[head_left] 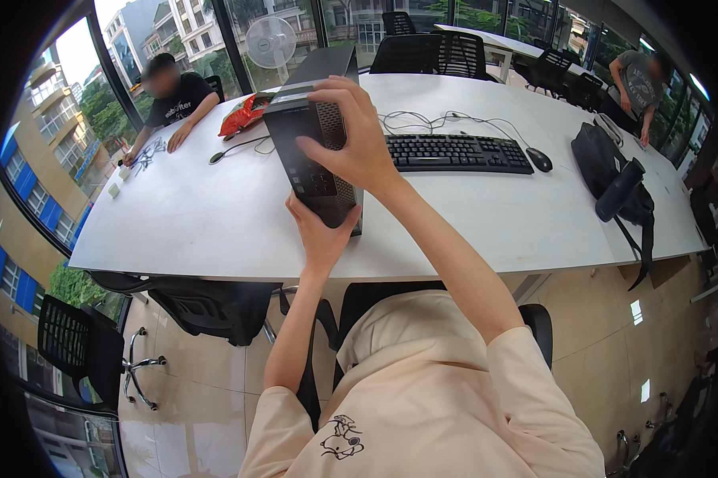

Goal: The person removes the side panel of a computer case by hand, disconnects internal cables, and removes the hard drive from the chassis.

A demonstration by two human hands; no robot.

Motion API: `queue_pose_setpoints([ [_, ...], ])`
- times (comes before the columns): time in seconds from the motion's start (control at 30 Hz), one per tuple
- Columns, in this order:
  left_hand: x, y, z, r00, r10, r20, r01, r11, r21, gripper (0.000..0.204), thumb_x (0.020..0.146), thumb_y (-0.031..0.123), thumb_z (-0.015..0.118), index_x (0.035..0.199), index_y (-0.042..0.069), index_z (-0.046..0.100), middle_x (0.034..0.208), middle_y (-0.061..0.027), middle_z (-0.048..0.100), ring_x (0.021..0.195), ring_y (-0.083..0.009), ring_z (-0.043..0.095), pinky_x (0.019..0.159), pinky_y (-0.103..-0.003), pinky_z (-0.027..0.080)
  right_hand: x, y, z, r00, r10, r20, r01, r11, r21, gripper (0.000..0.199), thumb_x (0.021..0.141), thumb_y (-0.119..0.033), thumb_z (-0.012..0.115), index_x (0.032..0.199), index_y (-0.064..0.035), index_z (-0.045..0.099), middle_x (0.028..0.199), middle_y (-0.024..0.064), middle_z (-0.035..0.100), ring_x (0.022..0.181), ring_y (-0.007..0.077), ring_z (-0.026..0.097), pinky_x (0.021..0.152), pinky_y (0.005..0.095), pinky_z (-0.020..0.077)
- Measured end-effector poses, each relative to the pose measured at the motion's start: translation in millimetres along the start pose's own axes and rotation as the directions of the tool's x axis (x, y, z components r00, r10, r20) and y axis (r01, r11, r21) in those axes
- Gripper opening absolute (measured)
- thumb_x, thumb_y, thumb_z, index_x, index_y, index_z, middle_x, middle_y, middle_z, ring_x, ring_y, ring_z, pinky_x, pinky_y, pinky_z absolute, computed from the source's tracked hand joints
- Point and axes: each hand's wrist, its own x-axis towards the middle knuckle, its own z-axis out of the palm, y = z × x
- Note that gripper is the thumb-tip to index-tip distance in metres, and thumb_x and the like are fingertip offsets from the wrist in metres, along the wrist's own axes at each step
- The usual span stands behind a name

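Cream sleeves (422, 398) are seen closest, at the bottom of the picture, with both bare arms stretched up to a small black computer box (315, 159). This box is stood upright near the front edge of a big white table (215, 215). The right hand (359, 147) is laid over the top and front of the box, with the fingers spread wide and curled around it. The left hand (319, 235) is pressed against the low front corner of the box, palm open, fingers flat. A black keyboard (458, 153) and a black mouse (539, 159) are placed just to the right of the box. A red snack bag (243, 115) is seen behind it. A black bag (614, 179) is laid far to the right. Another person (172, 99) is seated at the far left of the table
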Motion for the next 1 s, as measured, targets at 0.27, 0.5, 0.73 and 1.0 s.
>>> queue_pose_setpoints([
  [0.27, 12, 25, -35, 0.959, -0.088, 0.271, 0.092, 0.996, -0.002, 0.097, 0.082, 0.026, 0.086, 0.147, -0.008, 0.022, 0.137, -0.0251, 0.036, 0.132, -0.04, 0.041, 0.113, -0.048, 0.036, -1, 0, -4, 1.0, 0.017, -0.022, -0.017, 1.0, -0.015, 0.057, 0.073, -0.017, 0.085, 0.124, -0.0106, 0.059, 0.136, 0.0114, 0.059, 0.138, 0.0356, 0.049, 0.11, 0.0482, 0.0408],
  [0.5, 14, 12, -24, 0.951, -0.143, 0.275, 0.156, 0.987, -0.027, 0.086, 0.086, 0.024, 0.081, 0.142, -0.014, 0.027, 0.136, -0.0276, 0.038, 0.132, -0.0401, 0.042, 0.115, -0.046, 0.033, 1, -9, -4, 0.999, 0.046, -0.029, -0.046, 0.999, -0.017, 0.056, 0.074, -0.017, 0.085, 0.124, -0.0101, 0.059, 0.137, 0.0131, 0.057, 0.14, 0.0376, 0.048, 0.112, 0.0489, 0.0409],
  [0.73, 25, 12, -39, 0.852, 0.185, 0.489, -0.244, 0.968, 0.058, 0.072, 0.086, 0.024, 0.079, 0.143, -0.006, 0.044, 0.143, -0.0263, 0.034, 0.139, -0.0409, 0.028, 0.12, -0.045, 0.026, -4, -43, 33, 0.976, 0.14, -0.169, -0.181, 0.948, -0.261, 0.082, 0.067, -0.028, 0.092, 0.133, -0.0093, 0.048, 0.15, 0.0256, 0.039, 0.142, 0.0522, 0.038, 0.108, 0.0563, 0.0429],
  [1.0, 19, 11, -48, 0.883, -0.082, 0.462, 0.094, 0.996, -0.002, 0.086, 0.084, 0.011, 0.079, 0.15, -0.005, 0.024, 0.139, -0.022, 0.038, 0.131, -0.0357, 0.044, 0.115, -0.046, 0.035, -1, -42, 41, 0.963, 0.125, -0.239, -0.215, 0.889, -0.404, 0.092, 0.058, -0.02, 0.088, 0.137, -0.0097, 0.042, 0.146, 0.0277, 0.036, 0.135, 0.05, 0.037, 0.101, 0.0582, 0.0437],
])
